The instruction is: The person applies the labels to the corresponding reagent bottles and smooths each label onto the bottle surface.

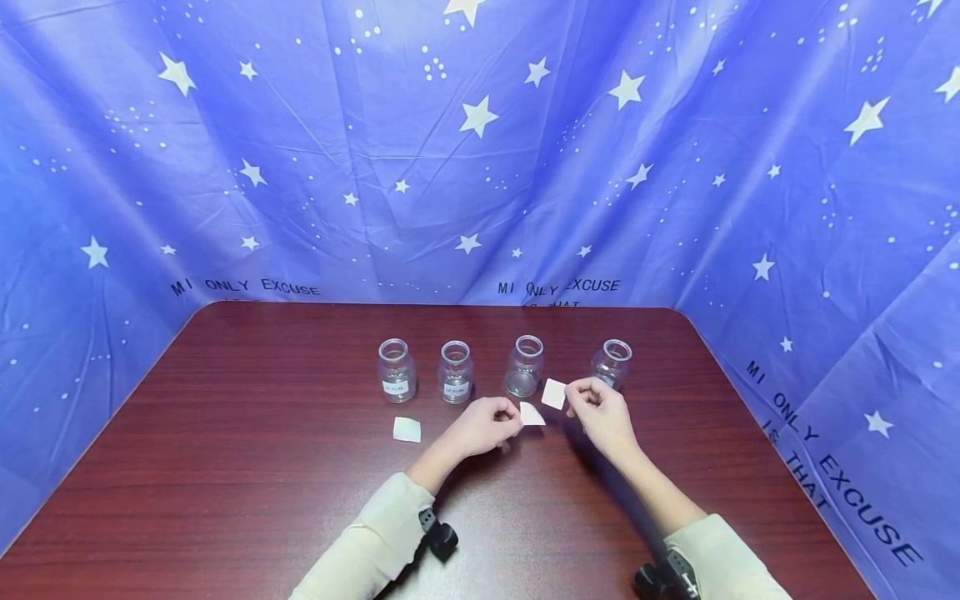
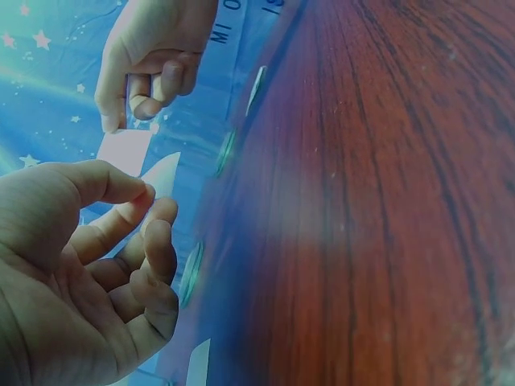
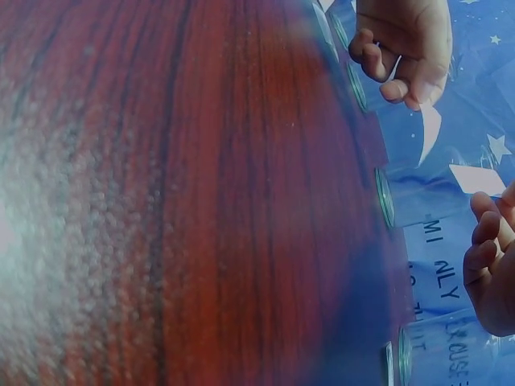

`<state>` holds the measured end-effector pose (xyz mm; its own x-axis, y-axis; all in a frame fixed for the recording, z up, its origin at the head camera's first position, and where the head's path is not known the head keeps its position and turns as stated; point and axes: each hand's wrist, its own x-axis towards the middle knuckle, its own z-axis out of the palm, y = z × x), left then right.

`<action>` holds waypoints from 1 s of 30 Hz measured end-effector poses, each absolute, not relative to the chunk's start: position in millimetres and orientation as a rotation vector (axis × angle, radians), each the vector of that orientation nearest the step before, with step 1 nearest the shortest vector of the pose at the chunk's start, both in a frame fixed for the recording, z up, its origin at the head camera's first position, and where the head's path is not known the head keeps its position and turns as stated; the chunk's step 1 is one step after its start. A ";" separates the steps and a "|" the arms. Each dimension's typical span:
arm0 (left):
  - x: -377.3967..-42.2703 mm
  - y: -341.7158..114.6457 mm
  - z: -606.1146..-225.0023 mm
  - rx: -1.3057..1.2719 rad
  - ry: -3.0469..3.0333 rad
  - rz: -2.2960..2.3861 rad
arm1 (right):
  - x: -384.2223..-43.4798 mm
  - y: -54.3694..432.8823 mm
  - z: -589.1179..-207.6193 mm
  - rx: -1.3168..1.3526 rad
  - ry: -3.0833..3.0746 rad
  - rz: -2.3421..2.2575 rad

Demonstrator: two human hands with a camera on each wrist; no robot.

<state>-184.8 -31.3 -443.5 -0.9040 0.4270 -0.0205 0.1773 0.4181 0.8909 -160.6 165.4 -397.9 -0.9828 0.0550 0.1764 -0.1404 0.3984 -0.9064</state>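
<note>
My left hand pinches a small curled piece of white paper between thumb and forefinger. Just to its right, a flat white square label is pinched by my right hand at its edge. In the left wrist view the curled paper overlaps the lower corner of the label. Behind the hands stands a clear glass jar with no label showing. Another glass jar is partly hidden by the right hand.
Farther left stand two open glass jars, the outer jar and the inner jar, each with a white printed label low on its front. A white paper square lies before them on the dark red wooden table. Blue star-patterned cloth encloses the table.
</note>
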 end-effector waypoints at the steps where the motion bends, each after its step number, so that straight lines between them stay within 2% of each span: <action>1: -184.9 -30.7 -443.7 0.529 2.432 1.480 | -160.7 165.7 -398.2 0.078 -2.473 1.630; 18: -180.2 -21.8 -444.8 0.484 2.482 1.322 | -160.7 166.0 -401.9 0.078 -2.501 1.596; 30: -178.2 -21.9 -443.8 0.487 2.710 1.008 | -159.8 166.4 -403.4 0.096 -2.515 1.598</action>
